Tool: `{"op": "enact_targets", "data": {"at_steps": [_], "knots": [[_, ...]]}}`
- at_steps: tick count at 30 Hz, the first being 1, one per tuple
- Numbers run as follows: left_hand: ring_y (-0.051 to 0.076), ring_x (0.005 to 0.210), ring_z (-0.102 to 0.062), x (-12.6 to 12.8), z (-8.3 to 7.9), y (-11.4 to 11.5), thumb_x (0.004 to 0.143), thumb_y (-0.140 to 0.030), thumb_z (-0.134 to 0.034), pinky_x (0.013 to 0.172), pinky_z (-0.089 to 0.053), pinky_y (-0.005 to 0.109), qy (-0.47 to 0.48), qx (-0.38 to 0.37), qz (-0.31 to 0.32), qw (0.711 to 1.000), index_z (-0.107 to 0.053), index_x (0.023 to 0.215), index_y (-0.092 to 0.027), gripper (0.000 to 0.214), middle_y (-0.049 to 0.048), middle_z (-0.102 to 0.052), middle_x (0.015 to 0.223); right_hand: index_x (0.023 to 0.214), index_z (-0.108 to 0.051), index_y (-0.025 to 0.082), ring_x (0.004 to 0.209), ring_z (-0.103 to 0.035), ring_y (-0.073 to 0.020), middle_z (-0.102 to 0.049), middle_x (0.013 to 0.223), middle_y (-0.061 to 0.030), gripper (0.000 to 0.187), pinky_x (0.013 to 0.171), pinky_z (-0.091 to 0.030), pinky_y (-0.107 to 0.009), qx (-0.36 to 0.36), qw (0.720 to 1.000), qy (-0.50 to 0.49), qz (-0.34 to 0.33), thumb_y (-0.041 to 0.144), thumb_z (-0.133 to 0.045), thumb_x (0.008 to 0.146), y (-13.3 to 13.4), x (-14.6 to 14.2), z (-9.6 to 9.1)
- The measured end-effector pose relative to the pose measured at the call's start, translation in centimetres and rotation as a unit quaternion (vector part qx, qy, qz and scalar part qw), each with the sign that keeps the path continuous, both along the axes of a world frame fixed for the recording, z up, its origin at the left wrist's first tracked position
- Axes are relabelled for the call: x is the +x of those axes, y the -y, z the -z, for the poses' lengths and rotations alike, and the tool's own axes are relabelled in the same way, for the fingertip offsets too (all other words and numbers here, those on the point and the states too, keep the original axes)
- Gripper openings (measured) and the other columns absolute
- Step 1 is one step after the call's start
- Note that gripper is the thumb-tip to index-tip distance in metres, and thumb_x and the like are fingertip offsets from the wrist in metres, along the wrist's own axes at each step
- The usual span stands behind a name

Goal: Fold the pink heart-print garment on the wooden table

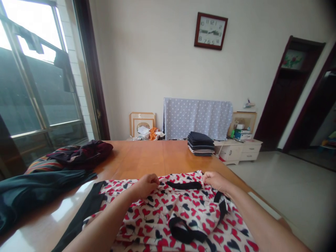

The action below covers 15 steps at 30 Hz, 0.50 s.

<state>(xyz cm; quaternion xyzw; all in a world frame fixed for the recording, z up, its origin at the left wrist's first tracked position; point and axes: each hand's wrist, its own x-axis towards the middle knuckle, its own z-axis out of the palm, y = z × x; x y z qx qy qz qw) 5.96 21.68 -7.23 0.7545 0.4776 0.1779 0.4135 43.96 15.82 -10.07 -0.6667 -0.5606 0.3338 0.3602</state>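
A white garment with red and black hearts (160, 206) lies spread over the near part of the wooden table, its black bands partly bunched on the right. My left hand (147, 185) pinches the cloth near its far edge, left of a black band. At the far right corner, my right hand (215, 181) grips the same cloth between thumb and fingers. A wide black strip (86, 210) runs along the garment's left side. Much of the near cloth is cut off by the bottom of the view.
On the wooden table (141, 157), a stack of folded dark clothes (201, 143) stands at the far right edge. Loose clothes (78, 155) and a dark green garment (39, 196) lie at the left. A white cabinet (236, 152) stands beyond.
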Motion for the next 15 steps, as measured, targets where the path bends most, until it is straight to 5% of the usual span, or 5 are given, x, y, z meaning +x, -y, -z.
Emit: {"op": "enact_targets", "data": {"at_steps": [8,15], "knots": [[0.015,0.073,-0.063,-4.7,0.9,-4.2,0.083,-0.028,-0.053,0.063,-0.048,0.021,-0.071,0.178,-0.14,0.971,-0.068,0.092,-0.017,0.02,0.0018,-0.07,0.081,0.085,-0.068,0.019,0.06,-0.06,-0.015,-0.069,0.071,-0.0017,0.019,0.056,-0.042,-0.023,0.029,0.989,0.069,0.124,0.033,-0.058,0.076,-2.9,2.0,0.4],[0.025,0.103,-0.068,-12.9,1.1,-6.9,0.076,-0.011,-0.056,0.08,-0.05,0.029,-0.231,0.192,-0.242,0.923,-0.067,0.121,-0.016,0.046,0.0149,-0.069,0.125,0.107,-0.07,0.018,0.085,-0.067,-0.0211,-0.075,0.097,-0.0083,0.038,0.068,-0.046,-0.025,0.018,0.986,0.117,0.122,0.027,-0.068,0.07,-6.7,1.4,1.7]]}}
